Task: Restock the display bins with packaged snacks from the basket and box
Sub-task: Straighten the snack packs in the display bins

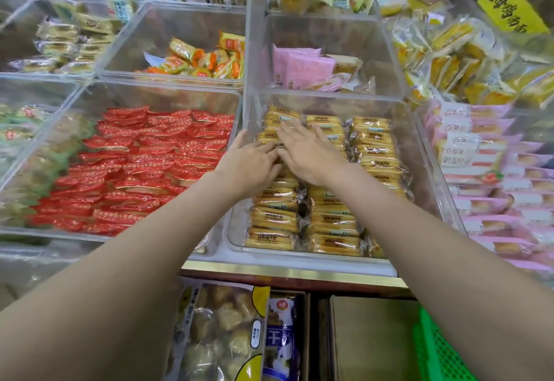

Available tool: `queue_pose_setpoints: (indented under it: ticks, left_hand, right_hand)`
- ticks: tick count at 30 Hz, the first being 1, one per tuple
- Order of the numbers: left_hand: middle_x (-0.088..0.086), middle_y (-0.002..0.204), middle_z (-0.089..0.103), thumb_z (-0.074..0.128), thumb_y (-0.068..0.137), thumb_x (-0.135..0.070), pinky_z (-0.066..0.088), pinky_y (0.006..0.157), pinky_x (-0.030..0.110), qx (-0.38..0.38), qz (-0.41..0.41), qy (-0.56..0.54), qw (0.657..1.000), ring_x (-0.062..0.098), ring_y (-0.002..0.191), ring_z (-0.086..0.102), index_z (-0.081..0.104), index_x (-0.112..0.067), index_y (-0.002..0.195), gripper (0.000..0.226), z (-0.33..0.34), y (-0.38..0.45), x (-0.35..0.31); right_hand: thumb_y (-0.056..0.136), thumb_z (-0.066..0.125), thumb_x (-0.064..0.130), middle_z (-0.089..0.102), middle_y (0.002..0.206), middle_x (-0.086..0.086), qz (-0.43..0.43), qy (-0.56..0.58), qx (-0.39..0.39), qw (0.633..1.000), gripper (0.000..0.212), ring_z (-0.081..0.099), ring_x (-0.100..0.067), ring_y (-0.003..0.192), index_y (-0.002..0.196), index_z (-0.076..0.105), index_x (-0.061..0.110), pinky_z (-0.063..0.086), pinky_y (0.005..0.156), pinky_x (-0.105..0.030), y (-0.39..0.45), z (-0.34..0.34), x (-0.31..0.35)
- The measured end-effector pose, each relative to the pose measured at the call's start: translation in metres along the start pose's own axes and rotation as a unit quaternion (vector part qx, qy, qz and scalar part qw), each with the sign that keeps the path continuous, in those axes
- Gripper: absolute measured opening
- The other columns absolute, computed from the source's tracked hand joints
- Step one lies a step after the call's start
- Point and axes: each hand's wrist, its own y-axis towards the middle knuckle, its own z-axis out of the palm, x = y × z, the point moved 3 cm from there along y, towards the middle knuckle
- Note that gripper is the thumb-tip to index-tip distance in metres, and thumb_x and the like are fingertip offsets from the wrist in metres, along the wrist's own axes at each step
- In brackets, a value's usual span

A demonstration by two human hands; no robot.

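Green basket [434, 347] and brown box [371, 335] sit nearest, below the shelf edge. Above them, left hand [250, 162] and right hand [308, 153] lie flat, fingers straight, pressing yellow snack packs [332, 227] inside the clear bin [419, 153]. Red packs [135, 171] fill the left neighbour.

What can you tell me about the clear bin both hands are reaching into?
The clear bin is a see-through plastic tub with rounded corners, front row, right of the red packets' bin. Three neat columns of yellow packets nearly fill it. The left hand and right hand rest flat on the left and middle columns.
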Motion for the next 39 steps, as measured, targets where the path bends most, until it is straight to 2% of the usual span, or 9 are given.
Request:
queue_pose_setpoints:
  ticks: [9, 14, 19, 25, 30, 32, 34, 36, 39]
  left_hand:
    - [0.006, 0.139, 0.047, 0.025, 0.1, -0.03, 0.004, 0.115, 0.041, -0.067, -0.007, 0.01, 0.998, 0.019, 0.128, 0.045, 0.042, -0.014, 0.138, 0.045, -0.008, 0.002, 0.008]
    - [0.012, 0.156, 0.01, 0.021, 0.101, -0.023, -0.005, 0.115, 0.044, -0.006, -0.035, 0.065, 0.997, 0.021, 0.144, 0.014, 0.006, -0.004, 0.148, 0.053, -0.006, 0.027, 0.016]
    - [0.014, 0.156, 0.013, 0.016, 0.099, -0.021, -0.01, 0.114, 0.046, 0.025, -0.051, 0.117, 0.992, 0.023, 0.145, 0.006, 0.008, -0.005, 0.148, 0.052, -0.002, 0.031, 0.016]
    - [0.018, 0.154, 0.016, 0.02, 0.098, -0.022, -0.009, 0.114, 0.047, 0.025, -0.066, 0.11, 0.992, 0.027, 0.144, 0.01, 0.006, -0.01, 0.149, 0.054, -0.003, 0.029, 0.015]
    - [0.018, 0.147, 0.033, 0.027, 0.097, -0.02, -0.006, 0.115, 0.046, -0.002, -0.06, 0.117, 0.991, 0.03, 0.138, 0.027, 0.019, -0.014, 0.148, 0.052, -0.01, 0.029, 0.017]
    - [0.018, 0.149, 0.029, 0.028, 0.096, -0.018, -0.005, 0.116, 0.044, -0.047, -0.053, 0.131, 0.989, 0.03, 0.139, 0.025, 0.013, -0.009, 0.148, 0.055, -0.015, 0.032, 0.017]
    - [0.018, 0.155, 0.009, 0.022, 0.097, -0.018, -0.006, 0.115, 0.042, -0.043, -0.039, 0.157, 0.986, 0.029, 0.144, 0.009, -0.001, -0.001, 0.147, 0.058, -0.015, 0.04, 0.018]
    - [0.018, 0.156, -0.005, 0.015, 0.099, -0.019, -0.006, 0.116, 0.042, 0.007, -0.038, 0.186, 0.982, 0.028, 0.145, -0.002, -0.009, 0.001, 0.146, 0.057, -0.01, 0.048, 0.021]
    - [0.02, 0.156, -0.002, 0.009, 0.1, -0.024, -0.007, 0.115, 0.044, 0.055, -0.055, 0.21, 0.975, 0.03, 0.145, -0.002, -0.005, 0.003, 0.146, 0.055, -0.005, 0.054, 0.023]
  right_hand:
    - [0.102, 0.015, 0.039, 0.0, 0.159, -0.002, -0.001, 0.038, 0.004, 0.999, 0.056, -0.002, -0.012, 0.146, 0.151, 0.004, 0.014, -0.004, 0.118, -0.033, -0.004, 0.027, -0.016]
    - [0.102, 0.02, 0.037, -0.001, 0.159, -0.007, 0.064, 0.124, -0.052, 0.989, 0.059, -0.001, -0.016, 0.146, 0.151, -0.001, 0.01, -0.002, 0.118, -0.032, -0.002, 0.028, -0.025]
    - [0.102, 0.023, 0.031, 0.031, 0.152, -0.012, 0.054, 0.036, -0.057, 0.996, 0.052, 0.024, -0.019, 0.142, 0.146, 0.025, 0.004, 0.003, 0.118, -0.037, 0.013, 0.019, -0.021]
    - [0.098, 0.03, 0.031, 0.032, 0.15, -0.017, 0.043, -0.033, -0.011, 0.998, 0.047, 0.016, -0.018, 0.144, 0.124, 0.055, 0.001, 0.004, 0.117, -0.042, 0.02, 0.004, -0.019]
    - [0.095, 0.036, 0.023, 0.061, 0.115, -0.018, 0.097, 0.006, -0.064, 0.993, 0.031, 0.054, -0.032, 0.112, 0.087, 0.06, 0.006, 0.03, 0.106, -0.04, 0.031, -0.02, -0.026]
    - [0.095, 0.037, 0.018, 0.059, 0.12, -0.02, 0.115, 0.045, -0.132, 0.984, 0.033, 0.052, -0.033, 0.113, 0.111, 0.059, -0.001, 0.035, 0.101, -0.038, 0.036, -0.019, -0.029]
    - [0.097, 0.036, 0.016, 0.036, 0.148, -0.015, 0.102, 0.092, -0.091, 0.986, 0.048, 0.034, -0.027, 0.136, 0.143, 0.034, 0.003, 0.019, 0.114, -0.039, 0.039, -0.002, -0.024]
    - [0.099, 0.031, 0.018, 0.011, 0.158, -0.008, 0.092, 0.107, -0.037, 0.989, 0.055, 0.01, -0.022, 0.146, 0.15, 0.013, 0.008, 0.003, 0.117, -0.041, 0.039, 0.016, -0.019]
    - [0.1, 0.027, 0.018, 0.002, 0.159, -0.002, 0.081, 0.106, -0.039, 0.99, 0.054, -0.003, -0.017, 0.146, 0.151, 0.009, 0.013, -0.003, 0.116, -0.043, 0.039, 0.021, -0.018]
